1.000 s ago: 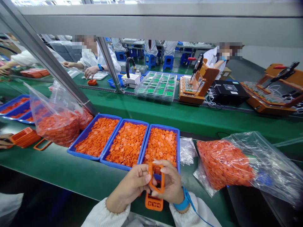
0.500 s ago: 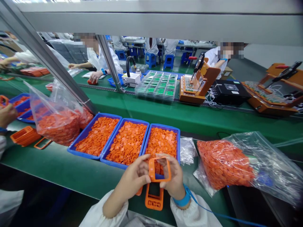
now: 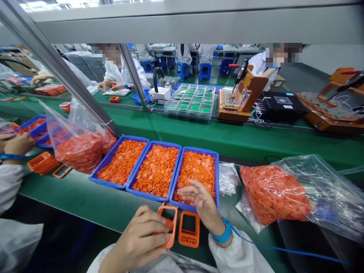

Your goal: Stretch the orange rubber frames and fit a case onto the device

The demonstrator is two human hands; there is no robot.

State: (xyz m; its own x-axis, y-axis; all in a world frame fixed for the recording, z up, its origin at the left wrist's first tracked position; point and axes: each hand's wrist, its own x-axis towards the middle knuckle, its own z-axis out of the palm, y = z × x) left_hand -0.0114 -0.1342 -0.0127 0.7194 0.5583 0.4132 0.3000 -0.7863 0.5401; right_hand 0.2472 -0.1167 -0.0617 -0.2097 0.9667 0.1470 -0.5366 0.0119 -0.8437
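My left hand [image 3: 139, 237] is closed on an orange plastic frame [image 3: 174, 223], tilted low over the near edge of the bench; part of another orange piece shows behind it. Flat beside it lies a second orange frame [image 3: 189, 240] with a large window and small slots at its near end. Fingers apart and holding nothing, my right hand [image 3: 203, 203] hovers over the near end of the right blue tray [image 3: 217, 172]. That tray holds many small orange plastic pieces [image 3: 199, 167]. A blue wrist strap [image 3: 223, 233] with a cord circles my right wrist.
Two more blue trays [image 3: 153, 196] of orange pieces adjoin on the left. Bags of orange parts stand at left [image 3: 79, 151] and right [image 3: 274, 193]. A co-worker's hands [image 3: 18, 144] work at far left. A metal post [image 3: 71, 68] rises behind the left bag.
My hands have separated. The left has carried the frame down and left; the right has let go of it and opened over the right tray. The view has shifted slightly.
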